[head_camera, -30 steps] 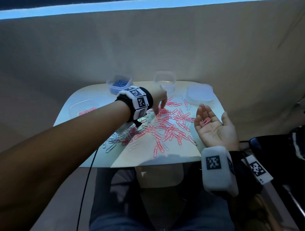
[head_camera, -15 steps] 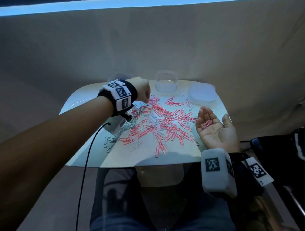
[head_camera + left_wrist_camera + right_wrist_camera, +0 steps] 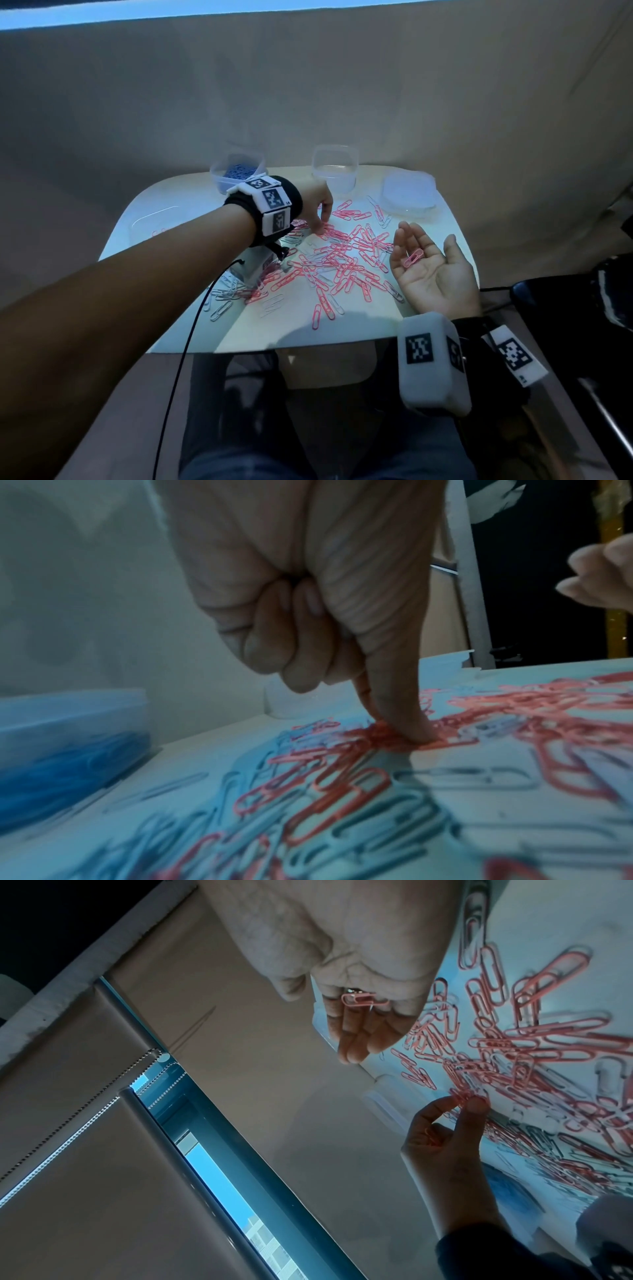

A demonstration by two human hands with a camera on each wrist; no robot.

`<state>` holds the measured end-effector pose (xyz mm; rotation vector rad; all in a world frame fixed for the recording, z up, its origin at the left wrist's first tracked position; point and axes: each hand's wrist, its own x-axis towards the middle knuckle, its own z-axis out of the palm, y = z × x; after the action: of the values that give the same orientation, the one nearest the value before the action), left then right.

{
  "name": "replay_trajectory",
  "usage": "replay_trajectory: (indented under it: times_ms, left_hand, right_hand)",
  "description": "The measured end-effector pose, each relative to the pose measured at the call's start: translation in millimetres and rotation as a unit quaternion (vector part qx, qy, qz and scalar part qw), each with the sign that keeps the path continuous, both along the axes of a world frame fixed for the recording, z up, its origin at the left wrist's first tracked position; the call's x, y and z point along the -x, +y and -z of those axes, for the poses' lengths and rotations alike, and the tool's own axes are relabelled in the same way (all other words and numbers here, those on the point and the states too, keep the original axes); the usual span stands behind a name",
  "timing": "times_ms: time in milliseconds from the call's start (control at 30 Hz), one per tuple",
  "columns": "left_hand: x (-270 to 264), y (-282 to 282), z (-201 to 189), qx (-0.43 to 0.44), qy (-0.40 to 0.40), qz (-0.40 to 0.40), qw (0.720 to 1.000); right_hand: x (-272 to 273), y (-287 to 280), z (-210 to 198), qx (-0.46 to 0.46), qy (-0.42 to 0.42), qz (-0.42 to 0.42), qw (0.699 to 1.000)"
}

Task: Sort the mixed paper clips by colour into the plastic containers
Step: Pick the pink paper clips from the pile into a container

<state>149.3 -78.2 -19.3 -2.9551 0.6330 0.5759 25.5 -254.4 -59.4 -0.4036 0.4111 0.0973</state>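
Pink paper clips (image 3: 342,260) mixed with pale silvery ones (image 3: 221,308) lie spread over the white table (image 3: 342,335). My left hand (image 3: 321,226) reaches down at the pile's far edge. Thumb and index fingertips (image 3: 416,734) pinch a pink clip against the table, and the other fingers are curled in. My right hand (image 3: 426,255) rests palm up at the table's right side, fingers relaxed, with pink clips (image 3: 413,257) lying loose on it. A clear tub of blue clips (image 3: 239,171) stands at the back left, an empty clear tub (image 3: 335,168) at the back centre.
A shallow clear tray (image 3: 150,224) holding a few pink clips sits at the left edge. A round clear lid or tub (image 3: 409,197) stands at the back right. A black cable (image 3: 185,342) hangs off the front edge from my left wrist. A beige blind closes the back.
My left hand swung from the pile to the blue-clip tub at the back left, then came back down onto the pile's far edge. The right hand stayed palm up.
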Motion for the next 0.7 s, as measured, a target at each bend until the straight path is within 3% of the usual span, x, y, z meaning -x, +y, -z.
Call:
replay_trajectory:
  times_ms: [267,567,700]
  left_hand:
    - [11,1,0,0.014,-0.013,0.004,1.000]
    - [26,7,-32,0.220,-0.009,-0.060,0.974]
    - [49,-15,-44,0.263,0.058,-0.049,0.962]
  right_hand:
    - [1,8,-3,0.000,-0.006,-0.016,1.000]
    - [-2,27,-11,0.005,0.012,-0.024,1.000]
    - [-4,47,-10,-0.008,0.005,-0.057,0.998]
